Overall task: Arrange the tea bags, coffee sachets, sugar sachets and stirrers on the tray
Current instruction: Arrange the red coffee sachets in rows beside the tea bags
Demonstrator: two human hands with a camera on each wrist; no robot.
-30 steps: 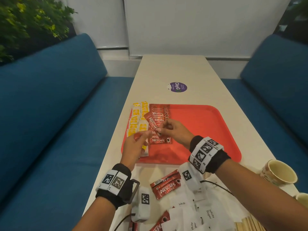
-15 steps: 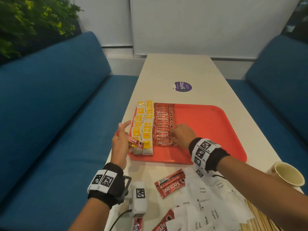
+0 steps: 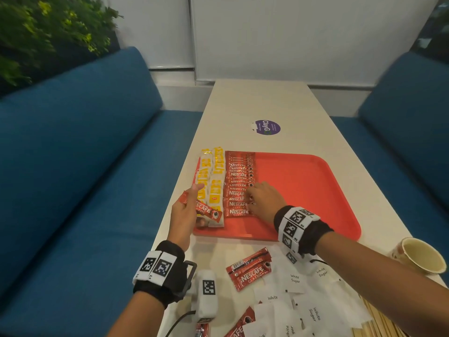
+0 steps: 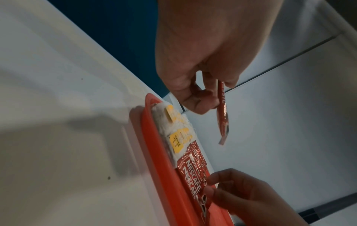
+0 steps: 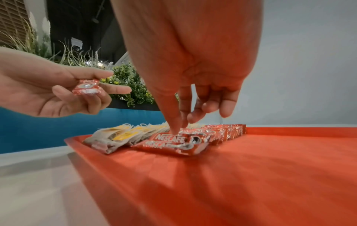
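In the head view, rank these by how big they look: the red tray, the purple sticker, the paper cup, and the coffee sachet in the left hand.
1. Red tray
2. Paper cup, though it is nearer the camera and partly cut off
3. Coffee sachet held by the left hand and purple sticker: too alike to rank.

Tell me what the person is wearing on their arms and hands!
Both hands are bare, with no gloves or sleeves. Each wrist has a black band wrapped with white blocks printed with black square codes; the right one shows several. A small white camera box with another code hangs by the left wrist, trailing a black cable.
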